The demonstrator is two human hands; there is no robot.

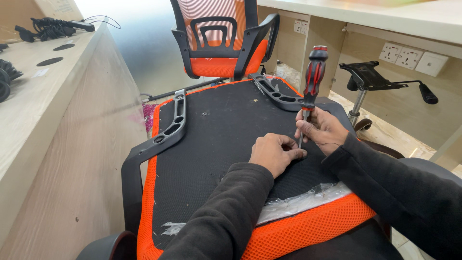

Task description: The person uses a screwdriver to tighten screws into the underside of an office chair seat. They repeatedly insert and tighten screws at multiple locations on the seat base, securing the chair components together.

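An upturned chair seat [211, 139], black underneath with an orange mesh edge, lies in front of me. A black armrest bracket [159, 139] is fixed on its left side and another bracket [279, 94] on its right. My right hand [322, 130] holds the shaft of a red-and-black screwdriver [313, 77] that stands upright with its tip on the seat's underside. My left hand [274, 153] rests curled on the seat, fingertips at the screwdriver's tip. Whatever sits under the tip is hidden by my fingers.
An assembled orange mesh chair [224, 38] stands just beyond the seat. A chair base with a gas cylinder and black tilt plate [368, 77] stands at the right, under a desk with wall sockets [409, 57]. A wooden counter [53, 110] with black cables runs along the left.
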